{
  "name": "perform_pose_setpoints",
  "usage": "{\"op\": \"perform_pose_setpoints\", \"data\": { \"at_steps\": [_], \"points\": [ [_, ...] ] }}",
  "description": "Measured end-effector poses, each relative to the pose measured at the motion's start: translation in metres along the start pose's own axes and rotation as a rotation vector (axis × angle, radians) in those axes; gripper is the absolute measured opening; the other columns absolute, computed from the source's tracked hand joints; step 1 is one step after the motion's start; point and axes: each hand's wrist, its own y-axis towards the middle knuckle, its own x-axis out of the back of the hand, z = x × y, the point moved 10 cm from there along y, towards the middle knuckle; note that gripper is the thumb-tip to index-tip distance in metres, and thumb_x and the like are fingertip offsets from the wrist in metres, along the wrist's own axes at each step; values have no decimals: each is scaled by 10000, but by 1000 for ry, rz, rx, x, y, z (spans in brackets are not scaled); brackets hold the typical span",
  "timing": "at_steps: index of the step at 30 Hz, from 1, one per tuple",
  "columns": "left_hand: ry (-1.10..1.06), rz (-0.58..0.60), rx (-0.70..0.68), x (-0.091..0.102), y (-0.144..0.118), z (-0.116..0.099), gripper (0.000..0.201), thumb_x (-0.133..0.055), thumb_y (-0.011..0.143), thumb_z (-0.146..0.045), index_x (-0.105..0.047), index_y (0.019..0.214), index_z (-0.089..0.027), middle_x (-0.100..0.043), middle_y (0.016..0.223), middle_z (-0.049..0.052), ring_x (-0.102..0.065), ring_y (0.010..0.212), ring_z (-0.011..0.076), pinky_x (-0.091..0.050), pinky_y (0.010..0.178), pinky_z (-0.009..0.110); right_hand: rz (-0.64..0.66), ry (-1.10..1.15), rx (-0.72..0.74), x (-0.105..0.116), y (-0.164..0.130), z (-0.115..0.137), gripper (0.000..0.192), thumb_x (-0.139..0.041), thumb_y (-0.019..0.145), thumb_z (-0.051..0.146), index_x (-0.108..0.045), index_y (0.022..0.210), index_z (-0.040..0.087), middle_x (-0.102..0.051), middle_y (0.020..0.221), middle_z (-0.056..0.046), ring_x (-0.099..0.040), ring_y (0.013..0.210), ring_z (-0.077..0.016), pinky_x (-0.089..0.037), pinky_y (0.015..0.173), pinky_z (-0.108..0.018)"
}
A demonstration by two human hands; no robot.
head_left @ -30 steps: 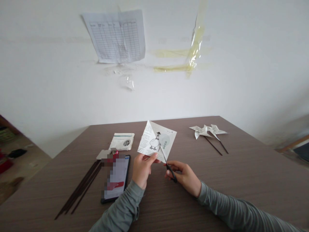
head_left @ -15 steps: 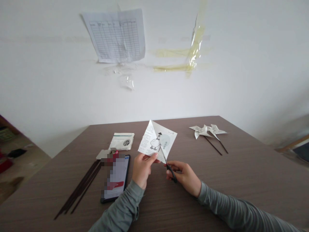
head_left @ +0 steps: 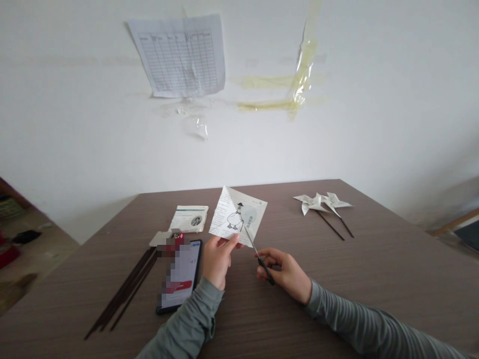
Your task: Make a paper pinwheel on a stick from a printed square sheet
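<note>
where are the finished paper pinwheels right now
In the head view, the two paper pinwheels lie on the far right part of the table, beyond the right hand and to the right of the held paper.

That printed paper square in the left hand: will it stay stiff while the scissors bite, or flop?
The printed paper square probably flops: it is thin, creased, and pinched only at its lower edge by the left hand. It looks light, so the scissors in the right hand may push it aside.
</note>
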Motion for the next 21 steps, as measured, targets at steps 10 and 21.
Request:
{"op": "perform_pose_setpoints", "data": {
  "at_steps": [10,21],
  "points": [
    [77,-7,-32,8,7,6,515,-1138,734,-531,-943,1059,-182,-970,1008,134,-823,735,249,-342,431,221,-271,-269,215,42,5,-1,393,-1012,951,551,-1020,1250,295,-1002,1024,-91,-943,1048,-410,-623,1312,-720],
    [154,11,-45,3,7,0,632,-1079,685,-757,-902,866,-178,-815,764,26,-453,474,98,-249,429,268,-594,-221,308,97,14,-8,511,-943,925,674,-1009,1238,275,-1014,1044,-130,-950,984,-433,-691,1167,-703]
  ]
}}
